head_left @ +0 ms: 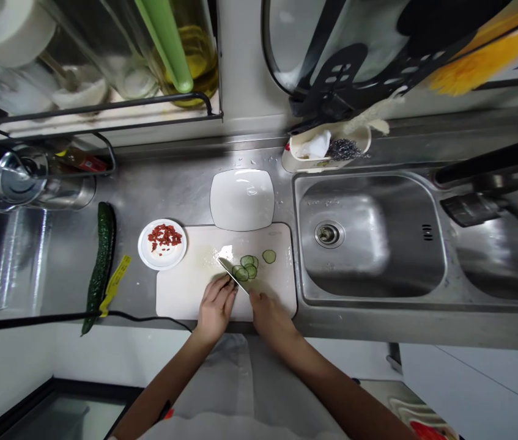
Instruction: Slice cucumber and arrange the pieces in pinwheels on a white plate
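— What do we see at the front edge of the counter (167, 183)?

— We see the right hand (268, 315) closed around a knife (232, 274), its blade slanting over the white cutting board (180, 293). The left hand (215, 305) lies with fingers together, tips curled down beside the blade; what they press we cannot tell.

— And the cut pieces?

— Cucumber slices (248, 266) lie toward the board's far right corner. A whole cucumber (100, 263) lies off its left edge, with a yellow label (115, 280) beside it, its writing unreadable.

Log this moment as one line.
left hand: on cutting board, beside blade | right hand: grips knife | cucumber slices: right of blade | whole cucumber: left of board
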The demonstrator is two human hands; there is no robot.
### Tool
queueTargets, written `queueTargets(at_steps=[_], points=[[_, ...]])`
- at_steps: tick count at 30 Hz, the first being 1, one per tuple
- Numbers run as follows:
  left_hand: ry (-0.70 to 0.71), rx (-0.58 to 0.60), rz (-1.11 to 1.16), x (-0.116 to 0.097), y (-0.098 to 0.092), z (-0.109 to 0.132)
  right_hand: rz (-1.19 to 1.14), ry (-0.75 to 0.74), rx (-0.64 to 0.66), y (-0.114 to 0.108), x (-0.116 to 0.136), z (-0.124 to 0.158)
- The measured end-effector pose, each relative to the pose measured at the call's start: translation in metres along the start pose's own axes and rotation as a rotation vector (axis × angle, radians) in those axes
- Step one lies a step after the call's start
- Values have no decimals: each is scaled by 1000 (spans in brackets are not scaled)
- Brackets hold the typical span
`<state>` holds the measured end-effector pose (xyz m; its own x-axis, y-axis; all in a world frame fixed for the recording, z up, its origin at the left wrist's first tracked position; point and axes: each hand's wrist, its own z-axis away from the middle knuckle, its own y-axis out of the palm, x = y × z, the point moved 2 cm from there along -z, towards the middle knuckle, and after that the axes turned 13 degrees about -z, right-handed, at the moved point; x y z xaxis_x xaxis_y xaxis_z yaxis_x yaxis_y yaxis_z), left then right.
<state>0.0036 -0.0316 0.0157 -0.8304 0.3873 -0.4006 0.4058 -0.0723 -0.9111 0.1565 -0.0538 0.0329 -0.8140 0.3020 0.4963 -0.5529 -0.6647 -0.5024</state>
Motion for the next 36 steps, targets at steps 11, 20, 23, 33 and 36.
queueTargets(at_steps=[11, 20, 23, 33, 36], points=[[-200, 73, 8, 5, -7, 9, 48, -4, -67, -3, 1, 4], [-356, -39, -163, 69, -38, 12, 95, 10, -93, 7, -6, 28], [-370, -54, -206, 88, -44, 17, 96, 30, -112, 8, -9, 35], [-404, -31, -258, 96, -45, 22, -6, 75, -211, -7, -32, 54], [-396, -25, -299, 90, -44, 20, -16, 70, -237, -9, -40, 56]])
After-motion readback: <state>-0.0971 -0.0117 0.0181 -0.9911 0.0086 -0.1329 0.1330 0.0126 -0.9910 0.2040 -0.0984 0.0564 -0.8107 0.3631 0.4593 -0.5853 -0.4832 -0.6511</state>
